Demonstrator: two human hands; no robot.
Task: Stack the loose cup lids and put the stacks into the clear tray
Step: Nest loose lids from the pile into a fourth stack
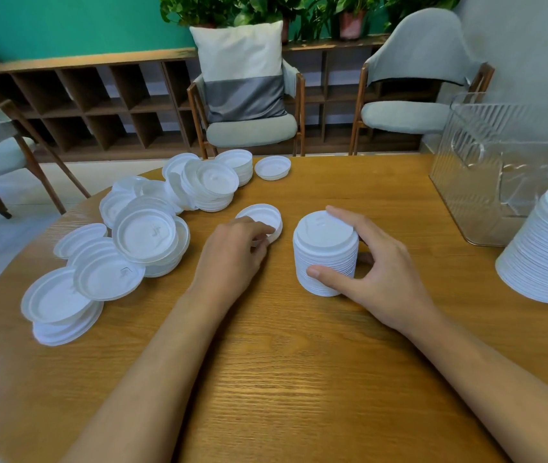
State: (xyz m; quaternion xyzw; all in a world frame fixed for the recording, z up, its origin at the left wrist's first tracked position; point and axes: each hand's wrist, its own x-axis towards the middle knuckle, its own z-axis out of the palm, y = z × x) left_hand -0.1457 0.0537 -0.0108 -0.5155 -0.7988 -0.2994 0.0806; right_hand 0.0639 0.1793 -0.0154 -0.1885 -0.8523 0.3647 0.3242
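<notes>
Now right grip [382, 262] wraps upright lid stack [326, 248]; left grip [229, 259] pinches loose lid [260, 213].

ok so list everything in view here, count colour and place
table: one, light wood, under everything
loose lids: many, white, heaped on the table's left
single lid: one, white, mid-table, rim up
far lid: one, white, table's far edge
short stack: one, white, mid-table
tall stack: one, white, right edge of view
clear tray: one, transparent, table's far right
chairs: three, grey-green, beyond the table
cushion: one, cream and grey, on the middle chair
shelf: one, brown, along the green wall
plants: several, green, atop the shelf
left hand: one, bare, fingers pinching the single lid
right hand: one, bare, fingers gripping the short stack
</notes>
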